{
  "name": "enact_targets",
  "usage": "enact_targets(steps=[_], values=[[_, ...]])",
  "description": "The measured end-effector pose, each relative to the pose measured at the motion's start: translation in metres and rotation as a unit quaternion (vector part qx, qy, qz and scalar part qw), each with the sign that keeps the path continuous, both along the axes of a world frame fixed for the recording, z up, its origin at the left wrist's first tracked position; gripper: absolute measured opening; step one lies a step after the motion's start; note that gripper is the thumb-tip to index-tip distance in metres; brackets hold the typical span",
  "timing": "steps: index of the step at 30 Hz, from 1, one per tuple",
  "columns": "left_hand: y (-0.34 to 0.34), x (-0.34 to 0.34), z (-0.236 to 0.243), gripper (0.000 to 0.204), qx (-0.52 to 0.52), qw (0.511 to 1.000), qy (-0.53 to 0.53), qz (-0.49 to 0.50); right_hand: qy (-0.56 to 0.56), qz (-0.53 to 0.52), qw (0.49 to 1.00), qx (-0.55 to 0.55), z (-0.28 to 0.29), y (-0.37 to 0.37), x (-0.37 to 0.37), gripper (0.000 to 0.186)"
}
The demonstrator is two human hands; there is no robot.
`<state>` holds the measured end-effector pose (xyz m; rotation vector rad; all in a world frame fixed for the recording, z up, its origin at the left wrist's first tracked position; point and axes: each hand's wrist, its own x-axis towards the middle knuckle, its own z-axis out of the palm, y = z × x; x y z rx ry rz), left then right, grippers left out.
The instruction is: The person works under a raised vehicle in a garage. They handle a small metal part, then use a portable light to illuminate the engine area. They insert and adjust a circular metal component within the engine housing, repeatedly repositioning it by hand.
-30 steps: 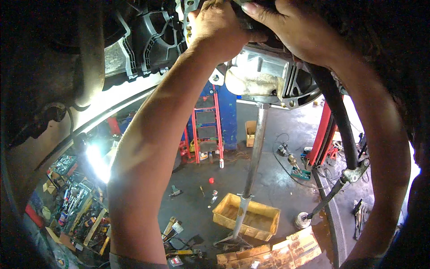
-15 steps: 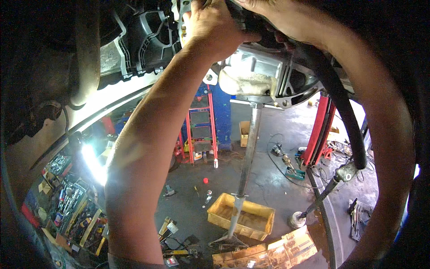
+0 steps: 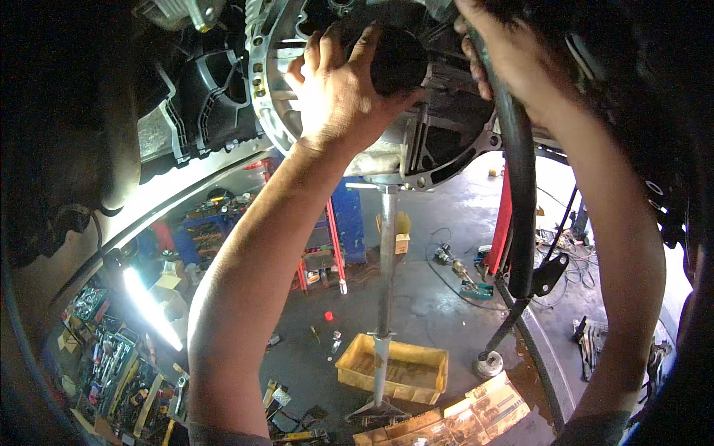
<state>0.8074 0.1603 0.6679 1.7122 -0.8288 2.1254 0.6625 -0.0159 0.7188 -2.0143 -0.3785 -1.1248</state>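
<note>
Overhead hangs a large silver metal housing (image 3: 262, 93) with a ribbed, bolt-holed rim and a dark round part (image 3: 401, 59) in its middle. My left hand (image 3: 346, 97) is raised against it, fingers spread towards the dark part's edge and thumb pointing right. Contact under the palm is hidden. My right hand (image 3: 513, 63), slightly blurred, is up at the right with fingers curled round the upper end of a thick black bar (image 3: 522, 186). Below the housing, a metal support pole (image 3: 387, 260) reaches up to its underside.
A yellow tub (image 3: 357, 379) sits behind the pole's foot, with flattened cardboard (image 3: 483, 409) nearby. A bright lamp tube (image 3: 149, 308) and many hand tools (image 3: 111, 349) are at lower left. A red post (image 3: 500, 223) and cables stand to the right.
The view has shifted, bringing more of the housing into sight. My left hand now lies spread over its middle. My right hand has come down into view at the black bar.
</note>
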Motion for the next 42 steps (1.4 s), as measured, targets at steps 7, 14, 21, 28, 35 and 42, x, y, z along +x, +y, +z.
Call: enact_targets(steps=[7, 14, 21, 28, 35, 42], values=[[0.002, 0.002, 0.001, 0.098, 0.013, 1.0, -0.011, -0.005, -0.012, 0.0, 0.998, -0.059, -0.028, 0.002, 0.027, 0.071], [0.01, 0.001, 0.004, 0.097, 0.049, 0.998, -0.011, 0.044, -0.084, 0.058, 0.995, -0.019, -0.048, -0.003, 0.043, 0.071], [0.011, 0.004, 0.01, 0.093, 0.075, 0.997, -0.031, 0.014, -0.08, 0.039, 0.995, 0.036, -0.056, 0.004, 0.049, 0.071], [0.013, 0.006, 0.009, 0.087, 0.074, 0.993, -0.058, 0.07, -0.063, 0.091, 0.987, 0.118, -0.054, 0.011, 0.005, 0.072], [0.012, 0.002, 0.011, 0.086, 0.074, 0.997, -0.03, 0.021, -0.062, 0.047, 0.993, 0.093, -0.046, 0.011, 0.053, 0.067], [0.013, 0.001, 0.01, 0.084, 0.062, 0.997, -0.005, 0.036, -0.109, 0.091, 0.986, 0.087, -0.06, 0.012, 0.037, 0.065]])
